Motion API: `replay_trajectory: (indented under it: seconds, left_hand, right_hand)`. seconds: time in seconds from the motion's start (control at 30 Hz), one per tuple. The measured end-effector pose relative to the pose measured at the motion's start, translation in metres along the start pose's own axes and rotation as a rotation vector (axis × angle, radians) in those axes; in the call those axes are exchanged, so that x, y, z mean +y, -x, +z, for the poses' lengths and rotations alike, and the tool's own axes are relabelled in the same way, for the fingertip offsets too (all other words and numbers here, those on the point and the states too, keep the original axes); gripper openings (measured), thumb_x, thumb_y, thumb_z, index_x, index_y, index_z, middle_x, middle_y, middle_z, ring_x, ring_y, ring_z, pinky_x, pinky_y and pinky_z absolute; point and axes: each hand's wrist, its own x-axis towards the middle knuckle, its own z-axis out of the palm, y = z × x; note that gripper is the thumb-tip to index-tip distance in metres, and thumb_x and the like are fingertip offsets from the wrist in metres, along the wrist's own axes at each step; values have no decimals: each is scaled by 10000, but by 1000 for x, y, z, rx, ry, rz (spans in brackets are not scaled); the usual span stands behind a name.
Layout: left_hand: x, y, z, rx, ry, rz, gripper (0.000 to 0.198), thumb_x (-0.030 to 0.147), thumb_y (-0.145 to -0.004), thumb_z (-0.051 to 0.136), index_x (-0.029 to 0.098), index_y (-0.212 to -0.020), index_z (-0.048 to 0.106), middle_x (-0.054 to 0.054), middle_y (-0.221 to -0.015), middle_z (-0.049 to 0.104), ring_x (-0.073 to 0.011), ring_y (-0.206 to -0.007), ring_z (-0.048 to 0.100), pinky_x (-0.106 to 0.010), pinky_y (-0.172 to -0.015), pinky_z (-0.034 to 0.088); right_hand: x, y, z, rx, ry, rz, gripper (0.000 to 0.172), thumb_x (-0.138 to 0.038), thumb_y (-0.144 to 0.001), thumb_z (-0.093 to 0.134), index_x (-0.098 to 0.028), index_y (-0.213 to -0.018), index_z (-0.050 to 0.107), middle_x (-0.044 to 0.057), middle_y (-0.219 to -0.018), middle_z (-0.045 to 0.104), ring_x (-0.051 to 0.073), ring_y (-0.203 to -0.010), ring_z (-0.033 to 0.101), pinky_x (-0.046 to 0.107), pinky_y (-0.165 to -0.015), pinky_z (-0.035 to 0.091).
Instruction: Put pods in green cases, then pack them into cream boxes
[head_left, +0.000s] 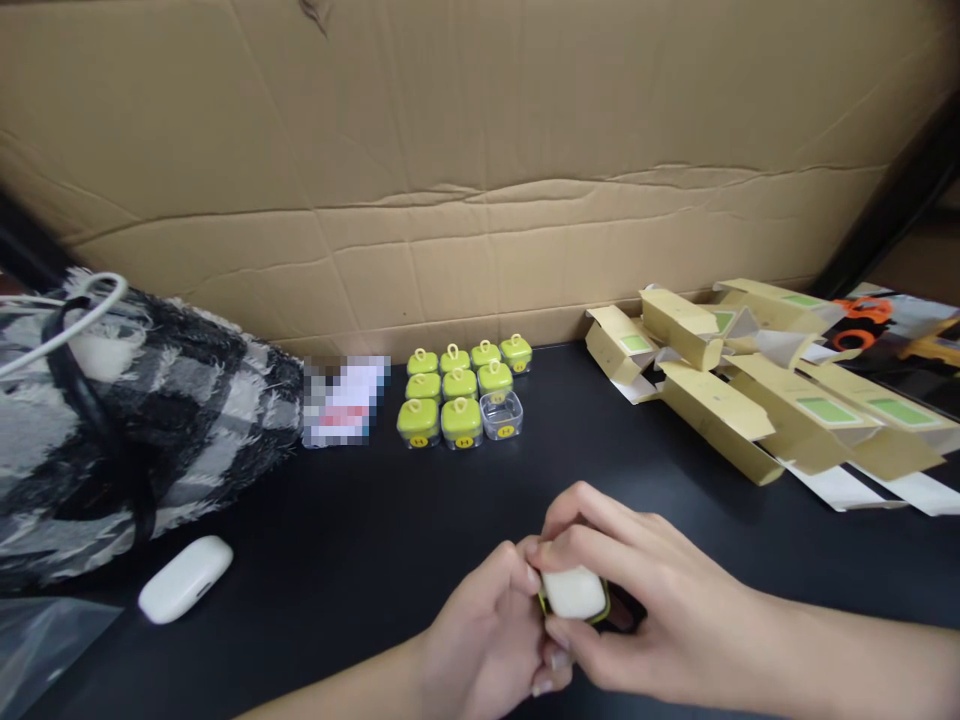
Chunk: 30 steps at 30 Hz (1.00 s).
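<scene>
White case (186, 580), 8 o'clock on the counter (322, 550); green-lidded boxes (461, 412) near dial centre. At 5 o'clock my left hand (484, 635) and right hand (634, 590) both grasp a green-rimmed white piece (574, 593). Open-flapped cartons (799, 400), 3 o'clock.

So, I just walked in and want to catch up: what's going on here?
A person's right hand grips a small white piece with a green edge, and the left hand steadies its near side. Beyond, nine green-lidded boxes and one lidless clear box stand in rows on the black table. Opened cartons lie to the right.
</scene>
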Motion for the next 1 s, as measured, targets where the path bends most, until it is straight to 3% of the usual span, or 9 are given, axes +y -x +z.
replay_trajectory:
  seconds: [0.1, 0.17, 0.23, 0.33, 0.47, 0.57, 0.67, 0.77, 1.0]
  left_hand:
    - [2, 0, -2, -3, -49, 64, 383, 420, -639, 648, 158, -910, 581, -31, -762, 627, -84, -517, 374, -265, -495, 150]
    - [2, 1, -3, 42, -91, 111, 519, 463, -648, 734, 150, -1029, 572, -73, -851, 679, -60, -496, 365, -251, -478, 142]
    - [1, 0, -5, 76, -98, 127, 539, 460, -650, 798, 165, -1031, 558, -75, -879, 692, -36, -477, 370, -234, -462, 145]
    - [-4, -3, -9, 25, -75, 115, 533, 474, -665, 813, 181, -1019, 544, -62, -877, 696, -26, -450, 399, -210, -417, 170]
    - [-8, -9, -16, -82, -23, 106, 723, 685, -570, 764, 211, -1055, 515, -41, -836, 705, -117, -539, 608, -211, -444, 363]
    - [-6, -11, -20, -124, -2, 45, 671, 692, -652, 688, 185, -1062, 531, -94, -900, 734, -177, -655, 690, -243, -536, 422]
    - [-5, -11, -22, -153, 8, 18, 591, 622, -685, 679, 175, -1052, 555, -107, -899, 746, -175, -644, 690, -253, -575, 397]
    - [-4, -11, -24, -183, -15, 14, 501, 554, -689, 679, 188, -1016, 581, -80, -862, 747, -166, -637, 679, -267, -621, 378]
    - [-5, -13, -23, -174, -85, 35, 352, 339, -653, 666, 210, -970, 583, -56, -779, 751, -150, -582, 643, -286, -634, 344]
  right_hand:
    - [6, 0, -12, -116, -142, 10, 715, -251, -745, 779, -284, -1350, 399, 45, -1202, 552, 130, -837, 637, 226, -703, 543]
    - [13, 0, -17, -101, -201, 27, 875, -236, -722, 806, -287, -1423, 285, 69, -1308, 510, 163, -1030, 625, 242, -848, 539]
    - [19, 0, -17, -76, -229, 55, 705, -193, -753, 769, -270, -1339, 386, 72, -1322, 515, 191, -1191, 559, 278, -968, 492]
    - [22, 2, -9, -83, -350, 98, 459, -178, -771, 736, -248, -1148, 482, 79, -1321, 529, 204, -1212, 559, 314, -977, 492]
    - [21, -7, -6, 100, -461, 17, 478, -89, -712, 686, -266, -1070, 424, 70, -1273, 562, 201, -1158, 597, 352, -945, 512]
    - [29, -35, -23, 190, -278, -37, 406, -151, -783, 620, -244, -1144, 460, 80, -1179, 595, 183, -1034, 639, 326, -850, 554]
    - [46, -72, -42, 209, -123, -47, 467, -270, -789, 694, -205, -1207, 496, 98, -1152, 613, 208, -1018, 634, 375, -884, 534]
    - [65, -102, -46, 182, -21, -70, 459, -345, -765, 737, -195, -1161, 559, 99, -1122, 657, 245, -1034, 635, 442, -930, 498]
    - [86, -116, -29, 78, 140, -151, 429, -322, -795, 726, -199, -1189, 611, 106, -1173, 668, 260, -1117, 607, 456, -971, 469]
